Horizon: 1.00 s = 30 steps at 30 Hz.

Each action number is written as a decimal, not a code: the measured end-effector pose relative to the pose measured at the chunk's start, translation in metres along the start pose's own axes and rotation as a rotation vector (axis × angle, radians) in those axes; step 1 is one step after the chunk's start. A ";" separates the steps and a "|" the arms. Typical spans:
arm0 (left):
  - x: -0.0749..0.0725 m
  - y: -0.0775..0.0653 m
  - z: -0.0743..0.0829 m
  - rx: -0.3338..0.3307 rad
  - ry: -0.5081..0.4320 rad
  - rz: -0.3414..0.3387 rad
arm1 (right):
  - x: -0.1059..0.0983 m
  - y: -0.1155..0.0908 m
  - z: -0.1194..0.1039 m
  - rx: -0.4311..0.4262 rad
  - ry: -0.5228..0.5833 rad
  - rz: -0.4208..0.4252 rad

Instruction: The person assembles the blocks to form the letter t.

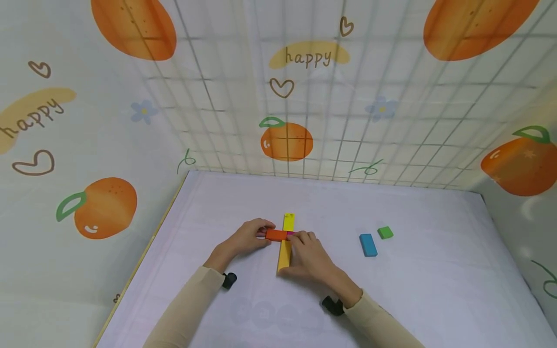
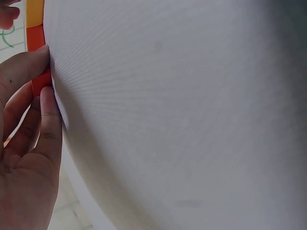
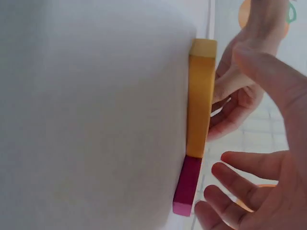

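Left hand (image 1: 248, 237): thumb and fingers pinch the left end of an orange-red, smooth rectangular block (image 1: 276, 235), which lies on the white cloth-covered table (image 1: 435, 280), left of centre. Right hand (image 1: 311, 258): fingers apart, no grip seen; fingertips at a magenta rectangular block (image 1: 290, 233), mostly hidden in the head view; contact there cannot be told. Its thumb is by the near end of an amber-yellow, long rectangular block (image 1: 285, 255).

Layout: orange-red block crosswise, its right end at the magenta one; amber block extends toward the person, bright yellow rectangular block (image 1: 289, 222) away. Together, roughly a cross.

Edges: group well apart from the table's left, far and right edges; left edge shows a narrow yellowish strip. To the right, a wide stretch of cloth separates the right hand from a blue rectangular block (image 1: 368, 245). A small green block (image 1: 385, 232) sits just beyond it, not touching.

Writing: "happy" in brown on a yellow patch of the back curtain (image 1: 235, 87); same word on the left curtain (image 1: 26, 193). Faint grey marks in the near table cloth: unreadable. Marks on the bright yellow block's far end: too small to read.
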<state>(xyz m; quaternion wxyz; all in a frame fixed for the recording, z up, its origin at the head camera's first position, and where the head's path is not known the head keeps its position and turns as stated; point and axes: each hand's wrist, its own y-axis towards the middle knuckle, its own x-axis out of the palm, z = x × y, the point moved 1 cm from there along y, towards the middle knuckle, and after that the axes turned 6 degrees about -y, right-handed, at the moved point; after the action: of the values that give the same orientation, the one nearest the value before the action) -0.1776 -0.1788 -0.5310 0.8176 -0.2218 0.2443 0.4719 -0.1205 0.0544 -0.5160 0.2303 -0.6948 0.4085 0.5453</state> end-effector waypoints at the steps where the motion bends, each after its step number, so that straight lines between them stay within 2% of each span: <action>1: 0.000 0.000 0.000 -0.002 0.000 0.000 | -0.001 0.000 0.001 0.003 0.022 0.007; 11: -0.001 0.000 -0.001 -0.005 0.027 -0.006 | -0.020 -0.007 0.012 0.083 0.235 0.039; 18: -0.001 0.001 0.001 -0.022 0.030 -0.004 | -0.030 -0.016 0.025 0.174 0.285 0.064; 30: 0.000 0.000 0.003 -0.034 0.023 -0.006 | -0.044 -0.037 0.051 0.206 0.332 0.180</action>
<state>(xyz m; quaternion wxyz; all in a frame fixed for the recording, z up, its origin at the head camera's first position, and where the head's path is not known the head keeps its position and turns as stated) -0.1770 -0.1769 -0.5284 0.8123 -0.2417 0.2449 0.4709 -0.1225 0.1282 -0.4943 0.1799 -0.7085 0.5551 0.3969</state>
